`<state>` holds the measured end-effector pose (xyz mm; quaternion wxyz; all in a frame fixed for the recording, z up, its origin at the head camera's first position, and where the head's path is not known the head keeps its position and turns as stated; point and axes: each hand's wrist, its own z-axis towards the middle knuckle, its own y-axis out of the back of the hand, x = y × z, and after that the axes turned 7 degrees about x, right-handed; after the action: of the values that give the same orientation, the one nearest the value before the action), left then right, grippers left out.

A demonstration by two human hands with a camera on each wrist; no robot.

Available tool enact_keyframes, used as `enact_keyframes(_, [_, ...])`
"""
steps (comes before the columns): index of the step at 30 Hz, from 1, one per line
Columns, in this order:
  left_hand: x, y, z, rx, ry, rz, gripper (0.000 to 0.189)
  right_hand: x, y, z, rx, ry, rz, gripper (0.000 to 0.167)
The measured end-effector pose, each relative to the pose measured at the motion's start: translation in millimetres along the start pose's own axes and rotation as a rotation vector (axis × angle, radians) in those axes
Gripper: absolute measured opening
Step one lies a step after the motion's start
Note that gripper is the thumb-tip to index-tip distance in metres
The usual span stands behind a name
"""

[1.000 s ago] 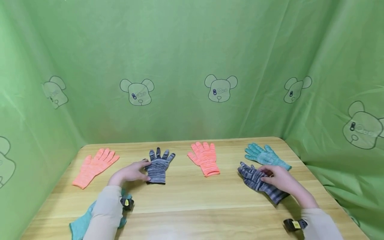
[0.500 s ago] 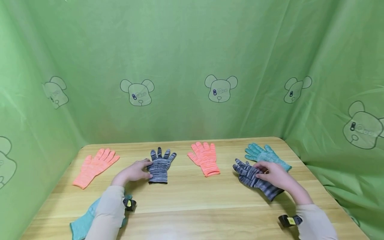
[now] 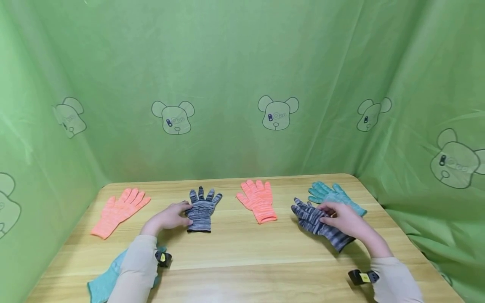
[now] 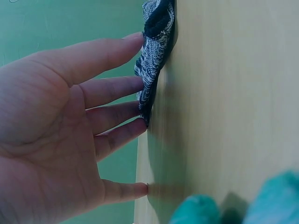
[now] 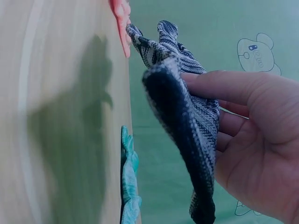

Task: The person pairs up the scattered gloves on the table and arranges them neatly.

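My left hand (image 3: 168, 218) touches the left edge of a grey-and-black striped knit glove (image 3: 201, 213) that lies flat, its fingers toward the table's far side. In the left wrist view, the thumb and fingers are extended, with several fingertips against that glove's edge (image 4: 152, 60). My right hand (image 3: 350, 223) pinches a second striped glove (image 3: 312, 221) between thumb and fingers. That one hangs above the table, its shadow beneath, as the right wrist view shows; its dark cuff opening (image 5: 163, 93) faces the camera.
Orange gloves lie at the far left (image 3: 120, 211) and in the back middle (image 3: 260, 202). A teal glove (image 3: 341, 198) lies behind my right hand. Another teal glove (image 3: 107, 277) lies partly under my left forearm. Green cloth (image 3: 227, 63) surrounds the wooden table (image 3: 242, 261).
My right hand has carried its striped glove leftward and slightly away from me. The left hand and the striped glove it touches shifted slightly right, then stayed nearly still.
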<state>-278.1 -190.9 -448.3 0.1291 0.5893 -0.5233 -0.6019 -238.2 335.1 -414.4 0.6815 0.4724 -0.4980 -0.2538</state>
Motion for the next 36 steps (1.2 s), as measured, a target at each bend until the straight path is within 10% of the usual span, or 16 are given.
enact_keyframes(36, [-1.1,-1.2,-1.4,-0.019,-0.002,-0.052,0.06,52,-11,40.8,0.009,0.082,0.053,0.025])
